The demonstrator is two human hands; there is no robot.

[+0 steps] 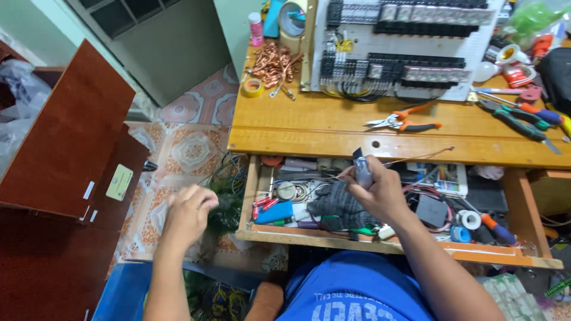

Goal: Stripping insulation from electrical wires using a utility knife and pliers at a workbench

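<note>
The small grey tool sits in the right hand, just above the open drawer under the wooden desk. A thin wire runs from the tool up and to the right, near the desk's front edge. The tool looks light and hard, easy to hold in one fist. The wire looks thin and bendy, so it would be best to hold it close to the tool, where it will not flop.

The right hand is curled tight around the tool, with the thumb on its side. The left hand is out to the side, over the tiled floor. Its fingers are bent in loosely, and I cannot tell if it holds anything.

In the drawer lie a dark glove, a blue box and rolls of tape. On the desk rest orange snips, a heap of copper bits and a white board with black parts.
</note>
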